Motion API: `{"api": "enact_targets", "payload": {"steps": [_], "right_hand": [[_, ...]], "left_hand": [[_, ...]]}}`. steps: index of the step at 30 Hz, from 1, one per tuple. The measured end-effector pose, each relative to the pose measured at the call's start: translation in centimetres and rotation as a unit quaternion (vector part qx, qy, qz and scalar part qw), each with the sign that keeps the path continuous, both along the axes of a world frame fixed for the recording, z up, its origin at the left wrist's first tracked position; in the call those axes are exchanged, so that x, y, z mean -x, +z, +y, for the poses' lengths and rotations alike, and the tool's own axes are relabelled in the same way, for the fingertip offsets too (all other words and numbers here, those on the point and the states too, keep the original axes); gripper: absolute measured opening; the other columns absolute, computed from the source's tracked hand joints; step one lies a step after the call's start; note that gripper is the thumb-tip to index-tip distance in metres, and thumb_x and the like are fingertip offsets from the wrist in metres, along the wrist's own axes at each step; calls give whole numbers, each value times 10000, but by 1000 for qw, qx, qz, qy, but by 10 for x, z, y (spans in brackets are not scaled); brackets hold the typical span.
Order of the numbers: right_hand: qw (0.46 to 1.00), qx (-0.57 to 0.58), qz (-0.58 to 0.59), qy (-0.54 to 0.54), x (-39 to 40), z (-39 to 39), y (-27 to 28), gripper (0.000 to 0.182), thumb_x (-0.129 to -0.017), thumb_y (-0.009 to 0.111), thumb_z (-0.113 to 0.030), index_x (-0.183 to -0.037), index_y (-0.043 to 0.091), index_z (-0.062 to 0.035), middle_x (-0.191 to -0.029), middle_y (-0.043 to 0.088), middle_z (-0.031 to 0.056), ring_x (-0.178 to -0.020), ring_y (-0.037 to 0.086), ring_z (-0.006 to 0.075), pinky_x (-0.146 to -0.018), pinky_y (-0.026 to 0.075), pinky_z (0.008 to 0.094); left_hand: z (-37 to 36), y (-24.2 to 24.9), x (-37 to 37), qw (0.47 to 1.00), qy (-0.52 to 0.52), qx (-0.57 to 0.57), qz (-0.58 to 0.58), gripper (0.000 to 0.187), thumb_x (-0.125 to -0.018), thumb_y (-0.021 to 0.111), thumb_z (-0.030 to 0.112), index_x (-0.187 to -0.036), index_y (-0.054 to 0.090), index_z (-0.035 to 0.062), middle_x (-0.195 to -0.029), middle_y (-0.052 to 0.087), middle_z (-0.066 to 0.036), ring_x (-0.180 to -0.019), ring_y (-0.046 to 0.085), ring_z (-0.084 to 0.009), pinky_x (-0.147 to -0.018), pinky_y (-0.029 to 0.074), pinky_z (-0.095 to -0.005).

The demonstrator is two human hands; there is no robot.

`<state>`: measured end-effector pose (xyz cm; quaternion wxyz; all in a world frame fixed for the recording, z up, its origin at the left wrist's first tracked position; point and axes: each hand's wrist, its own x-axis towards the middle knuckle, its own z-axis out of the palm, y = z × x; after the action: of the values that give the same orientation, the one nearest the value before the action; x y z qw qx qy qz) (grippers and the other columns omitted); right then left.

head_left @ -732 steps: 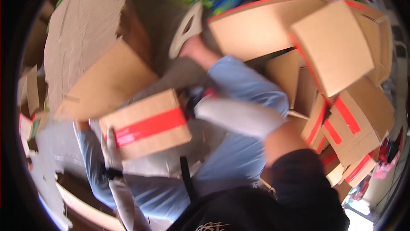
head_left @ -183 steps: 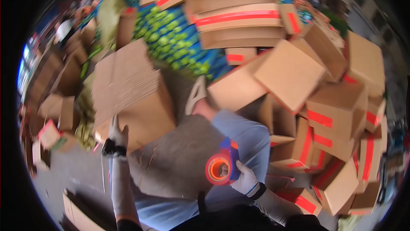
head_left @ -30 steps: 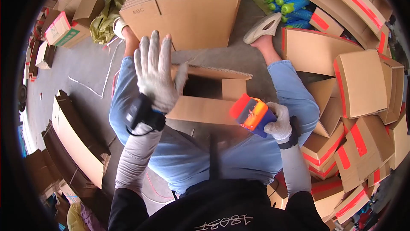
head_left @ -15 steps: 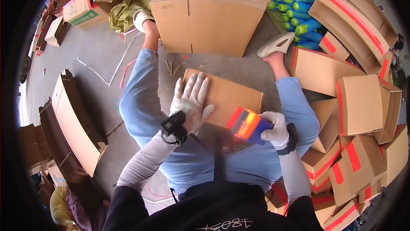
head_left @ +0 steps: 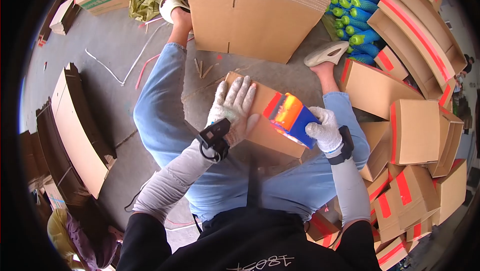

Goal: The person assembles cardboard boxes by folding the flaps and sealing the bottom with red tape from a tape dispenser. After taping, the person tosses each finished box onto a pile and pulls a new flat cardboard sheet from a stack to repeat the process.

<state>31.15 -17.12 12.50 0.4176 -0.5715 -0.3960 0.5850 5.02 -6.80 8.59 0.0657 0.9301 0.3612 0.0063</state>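
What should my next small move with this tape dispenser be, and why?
Probably press the tape dispenser against the box: your right hand holds it over the top face, and your left hand lies flat there, seemingly steadying it.

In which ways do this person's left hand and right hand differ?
The left hand is opened out, palm down over the cardboard box, while the right hand is curled. The left hand holds no tool; the right hand grasps the blue, orange and red tape dispenser. Both hands are gloved in whitish fabric.
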Motion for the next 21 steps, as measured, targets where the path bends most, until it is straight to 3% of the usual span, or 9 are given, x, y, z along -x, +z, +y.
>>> {"api": "enact_targets", "payload": {"steps": [2,5,6,7,9,12,13,20,21], "right_hand": [[999,7,-26,26,4,6,7,408,-788,832,-277,-1029,673,13,-890,679,22,-804,597,67,-713,497,237],[992,3,-105,68,8,14,18,563,-745,853,-435,-1037,656,5,-900,670,15,-824,602,73,-724,500,235],[994,-1,-84,72,13,16,24,309,-806,805,-216,-988,685,3,-863,682,16,-792,597,63,-710,499,241],[993,16,-89,72,16,13,26,306,-806,803,-211,-987,684,5,-861,681,16,-790,595,62,-708,498,242],[991,37,-105,80,19,18,30,299,-807,798,-201,-986,682,8,-859,680,16,-786,593,62,-705,497,245],[982,46,-152,107,23,24,33,465,-785,828,-342,-1041,642,-1,-881,648,6,-802,579,67,-694,480,237],[981,51,-151,109,23,26,35,456,-787,824,-336,-1037,641,-1,-873,641,3,-795,575,68,-690,478,238],[965,51,-218,139,37,34,50,302,-824,778,-221,-987,670,10,-855,667,31,-797,580,71,-704,493,261],[964,53,-218,141,40,35,51,294,-829,773,-217,-987,670,8,-854,667,31,-795,580,71,-702,492,261]], "left_hand": [[-2,4,5,1000,1,2,-20,707,-963,470,418,-1505,296,-2,-1560,322,-167,-1458,281,-300,-1193,154,-512],[-15,5,15,972,86,62,-209,648,-939,535,317,-1463,368,-24,-1488,429,-195,-1404,378,-341,-1178,213,-509],[-25,10,15,922,132,110,-347,570,-935,563,261,-1406,445,-39,-1406,511,-227,-1352,451,-358,-1151,297,-468],[-45,12,3,732,242,311,-555,532,-981,530,332,-1372,489,-26,-1344,563,-209,-1288,514,-324,-1094,379,-404],[-54,38,-8,358,375,567,-640,529,-1007,507,400,-1342,524,-9,-1278,597,-165,-1175,577,-262,-1006,447,-366],[-50,54,-27,67,327,666,-667,528,-1004,518,430,-1305,558,-1,-1181,625,-116,-1037,609,-210,-915,485,-363],[-48,65,-34,132,394,631,-655,485,-997,551,392,-1264,577,-12,-1142,639,-114,-988,624,-190,-862,503,-340],[-15,37,-13,312,418,512,-683,337,-1009,542,267,-951,695,-27,-878,702,-61,-815,640,-130,-781,508,-280],[2,15,10,377,370,450,-721,346,-1009,534,270,-994,678,-45,-897,715,-88,-823,659,-142,-781,519,-284]]}}
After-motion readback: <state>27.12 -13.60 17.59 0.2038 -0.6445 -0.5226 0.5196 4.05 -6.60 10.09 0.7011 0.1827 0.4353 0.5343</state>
